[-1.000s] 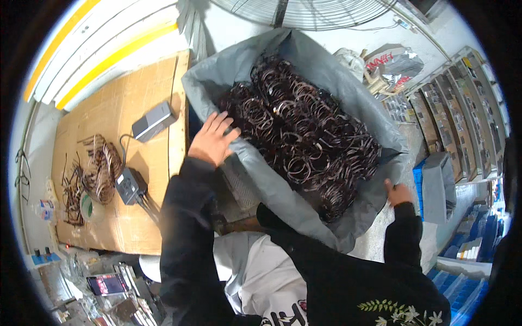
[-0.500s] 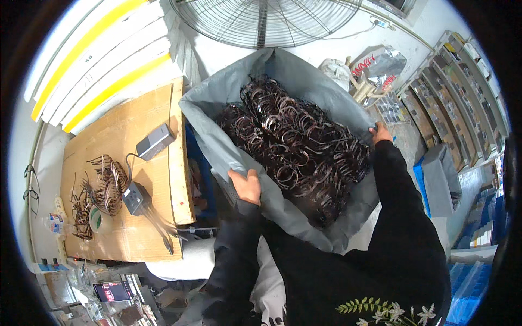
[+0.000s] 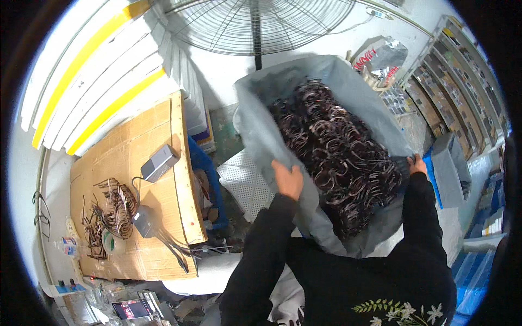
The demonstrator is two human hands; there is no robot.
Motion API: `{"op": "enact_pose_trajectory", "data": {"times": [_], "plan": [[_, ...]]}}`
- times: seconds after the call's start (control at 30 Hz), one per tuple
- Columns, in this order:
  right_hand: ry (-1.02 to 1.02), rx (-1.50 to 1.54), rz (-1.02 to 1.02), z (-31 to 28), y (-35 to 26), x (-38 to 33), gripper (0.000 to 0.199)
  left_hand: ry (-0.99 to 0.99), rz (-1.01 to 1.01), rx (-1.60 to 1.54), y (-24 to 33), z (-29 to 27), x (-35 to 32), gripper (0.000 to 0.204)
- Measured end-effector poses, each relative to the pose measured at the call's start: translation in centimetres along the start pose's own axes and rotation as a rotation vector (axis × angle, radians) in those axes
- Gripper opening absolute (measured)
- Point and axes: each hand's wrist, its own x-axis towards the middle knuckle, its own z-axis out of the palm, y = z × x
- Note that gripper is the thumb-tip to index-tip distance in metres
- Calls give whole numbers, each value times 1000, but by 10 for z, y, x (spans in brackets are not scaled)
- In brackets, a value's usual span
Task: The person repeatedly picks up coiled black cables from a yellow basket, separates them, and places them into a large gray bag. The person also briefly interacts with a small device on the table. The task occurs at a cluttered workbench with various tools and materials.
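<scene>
A big grey plastic sack stands open and tilted in front of me, filled with several dark coiled wire rings. My left hand grips the sack's left edge. My right hand holds its right edge, mostly hidden behind the plastic. Both my forearms are in black sleeves.
A cardboard-topped table at the left carries a grey box, loose wire coils and tools. A large floor fan stands behind the sack. A blue crate, a white perforated tray and shelves of bins surround it.
The sack has swung to the right and tilted up, away from the table. My left hand slid from the coils down to the sack's left edge. My right hand shifted along the right edge.
</scene>
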Motion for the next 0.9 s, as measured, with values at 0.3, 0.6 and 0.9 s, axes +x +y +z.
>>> {"op": "enact_pose_trajectory", "data": {"times": [0.3, 0.6, 0.9], "plan": [[-126, -227, 224, 29, 18, -8, 52, 42, 581, 302, 77, -12, 26, 60], [-128, -278, 298, -6, -24, -31, 51, -754, 1256, 766, 53, -48, -116, 35], [-115, -263, 180, 10, 19, -48, 58, -526, 1339, 617, 16, -51, -79, 16]]}}
